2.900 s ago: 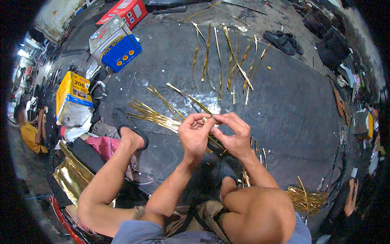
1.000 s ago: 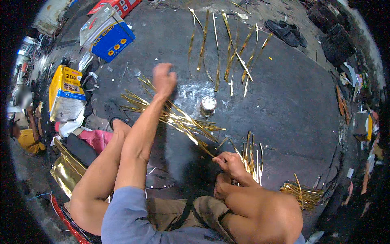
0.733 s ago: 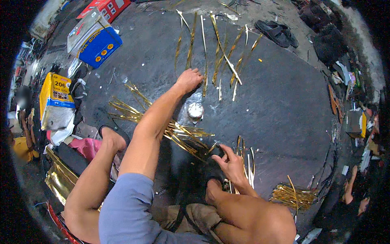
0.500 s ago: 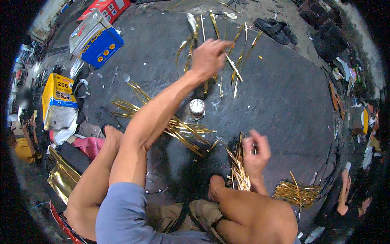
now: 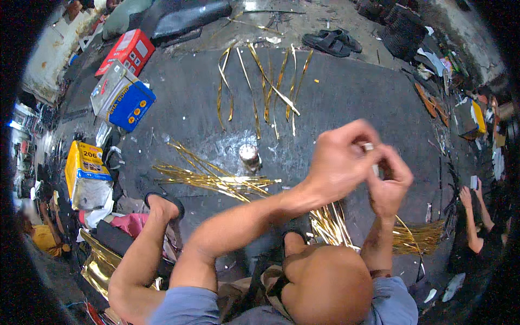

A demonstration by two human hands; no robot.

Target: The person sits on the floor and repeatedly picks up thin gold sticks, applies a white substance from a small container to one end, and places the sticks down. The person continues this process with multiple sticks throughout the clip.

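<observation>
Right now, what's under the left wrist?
Gold strips show along the near edge of the left wrist, over a dark surface. Whatever lies directly beneath is covered.

Cluttered workshop, blue tin point(image 5: 131, 108), yellow tin point(image 5: 88, 165), gold strips point(image 5: 330, 226), gold sheet point(image 5: 101, 265)

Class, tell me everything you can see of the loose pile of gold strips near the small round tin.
The loose pile of gold strips consists of long, thin pieces with a shiny, foil-like look; some stretches appear pale. They lie untied on the dark mat, mostly running sideways and crossing one another, with a few slanting toward the upper left. The small round tin stands just beyond its right half. Neither the left hand nor the right hand touches it.
</observation>
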